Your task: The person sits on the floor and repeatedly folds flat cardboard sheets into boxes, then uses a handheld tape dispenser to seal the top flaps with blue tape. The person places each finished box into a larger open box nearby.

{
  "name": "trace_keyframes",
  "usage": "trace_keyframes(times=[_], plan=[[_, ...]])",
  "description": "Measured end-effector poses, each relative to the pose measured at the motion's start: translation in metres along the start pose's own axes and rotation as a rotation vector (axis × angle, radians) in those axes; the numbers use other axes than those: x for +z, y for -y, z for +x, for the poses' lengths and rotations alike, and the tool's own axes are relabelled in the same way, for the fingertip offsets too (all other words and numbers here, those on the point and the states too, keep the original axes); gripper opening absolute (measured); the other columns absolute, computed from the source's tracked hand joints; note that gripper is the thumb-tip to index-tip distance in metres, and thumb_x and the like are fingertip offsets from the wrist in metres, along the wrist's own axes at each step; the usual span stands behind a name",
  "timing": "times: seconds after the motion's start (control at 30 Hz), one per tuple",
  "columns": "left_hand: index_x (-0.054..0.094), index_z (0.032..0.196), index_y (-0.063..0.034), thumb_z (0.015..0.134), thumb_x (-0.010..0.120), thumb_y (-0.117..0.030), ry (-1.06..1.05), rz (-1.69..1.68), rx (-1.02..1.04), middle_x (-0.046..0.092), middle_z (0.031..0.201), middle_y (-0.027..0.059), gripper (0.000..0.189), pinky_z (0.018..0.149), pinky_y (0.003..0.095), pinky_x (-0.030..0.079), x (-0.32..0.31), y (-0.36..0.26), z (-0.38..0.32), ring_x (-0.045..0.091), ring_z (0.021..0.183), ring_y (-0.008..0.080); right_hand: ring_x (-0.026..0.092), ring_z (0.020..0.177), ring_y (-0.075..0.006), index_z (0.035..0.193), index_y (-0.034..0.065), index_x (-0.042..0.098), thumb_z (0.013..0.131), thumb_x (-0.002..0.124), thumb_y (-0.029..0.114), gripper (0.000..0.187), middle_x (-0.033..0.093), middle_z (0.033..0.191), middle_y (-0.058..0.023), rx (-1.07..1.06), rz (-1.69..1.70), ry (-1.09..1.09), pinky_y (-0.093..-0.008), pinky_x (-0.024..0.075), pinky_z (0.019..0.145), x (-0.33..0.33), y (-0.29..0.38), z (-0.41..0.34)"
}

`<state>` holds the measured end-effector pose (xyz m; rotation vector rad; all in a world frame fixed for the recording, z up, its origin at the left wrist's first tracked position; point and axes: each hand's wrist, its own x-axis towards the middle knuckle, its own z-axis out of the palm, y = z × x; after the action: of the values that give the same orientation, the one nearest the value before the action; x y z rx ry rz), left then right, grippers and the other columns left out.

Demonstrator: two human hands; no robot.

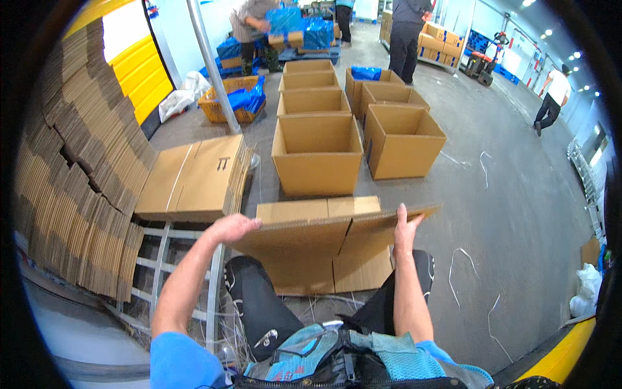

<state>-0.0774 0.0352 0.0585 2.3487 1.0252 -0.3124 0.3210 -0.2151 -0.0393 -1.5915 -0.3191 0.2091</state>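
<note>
A flattened corrugated cardboard box (296, 243) is held up before my knees, its cut edge facing upward. My left hand (236, 227) grips its left end. At the right end, my right hand (406, 228) clasps it with the thumb along the top. Slots divide its flaps, and a further cardboard panel (318, 206) shows just beyond the upper edge. Straight ahead stands an open-topped cardboard carton (318, 172), the nearest in a row of several. Another open carton (403, 155) heads a second row to its right.
Tall stacks of flat cardboard (87, 219) rise at my left, beside a strapped bundle (194, 175) and a metal rack (165, 262). A metal pole (214, 68) stands near a yellow basket (231, 104) of blue plastic. Loose white straps (457, 277) litter the floor. Several people work or walk farther off.
</note>
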Motion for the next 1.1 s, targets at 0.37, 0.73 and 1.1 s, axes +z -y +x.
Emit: trace_keyframes(times=[0.37, 0.73, 1.1], plan=[[0.07, 0.11, -0.0023, 0.097, 0.058, -0.041, -0.329, 0.187, 0.213, 0.07, 0.101, 0.026, 0.042, 0.082, 0.0482, 0.053, -0.033, 0.004, 0.041, 0.069, 0.093, 0.0383, 0.072, 0.077, -0.0328, 0.143, 0.0095, 0.028, 0.091, 0.052, 0.018, 0.058, 0.056, 0.126, -0.02, 0.432, -0.166, 0.504, -0.039, 0.0605, 0.054, -0.048, 0.082, 0.0], [0.067, 0.09, 0.0136, 0.094, 0.061, -0.034, -0.435, -0.033, -0.185, 0.067, 0.086, 0.0346, 0.048, 0.078, 0.0513, 0.053, -0.026, 0.014, 0.013, 0.07, 0.087, 0.0438, 0.069, 0.058, -0.0214, 0.113, -0.0058, 0.066, 0.084, 0.055, 0.004, 0.033, 0.071, 0.08, -0.0138, 0.134, -0.634, 0.757, -0.0339, 0.0565, 0.044, -0.05, 0.124, 0.025], [0.063, 0.095, 0.008, 0.088, 0.053, -0.01, -0.387, 0.167, -0.253, 0.067, 0.099, 0.0342, 0.022, 0.087, 0.0521, 0.053, 0.059, -0.004, 0.045, 0.066, 0.099, 0.0466, 0.067, 0.097, -0.0438, 0.094, -0.0016, 0.071, 0.085, 0.055, 0.01, 0.022, 0.069, 0.097, -0.0276, -0.392, -1.009, 0.588, -0.0491, 0.0546, 0.087, 0.047, 0.068, 0.052]])
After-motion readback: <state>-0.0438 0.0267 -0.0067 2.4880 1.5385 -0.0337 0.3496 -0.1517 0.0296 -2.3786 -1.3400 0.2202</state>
